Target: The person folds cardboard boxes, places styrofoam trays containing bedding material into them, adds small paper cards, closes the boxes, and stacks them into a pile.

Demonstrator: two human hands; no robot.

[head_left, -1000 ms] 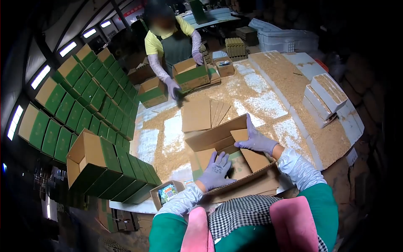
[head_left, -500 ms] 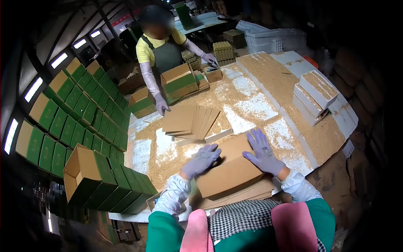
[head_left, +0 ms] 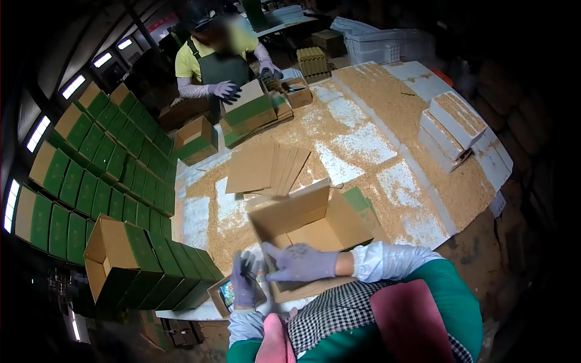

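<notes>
An open cardboard box [head_left: 348,221] with its mouth upward stands on the table in front of me. My right hand [head_left: 305,264], in a pale purple glove, reaches leftward across the box's near side, thumb and fingers apart. My left hand [head_left: 244,287], gloved too, is upright beside a small open carton [head_left: 219,297] with colourful printed pieces in it. Its fingers are blurred by motion, so their grip is unclear. Flat cardboard sheets [head_left: 251,169] lie fanned out beyond the box.
Green-and-brown boxes [head_left: 151,254] stand in a row at left, with more stacked behind. Across the table, a co-worker [head_left: 224,72] has both gloved hands at another box [head_left: 251,106]. White blocks [head_left: 451,130] sit at right. Brown crumbs cover much of the table [head_left: 357,145].
The box before me has turned from closed side up to open mouth up. My hands have left its top and moved left and nearer. The co-worker's hands have shifted to their box.
</notes>
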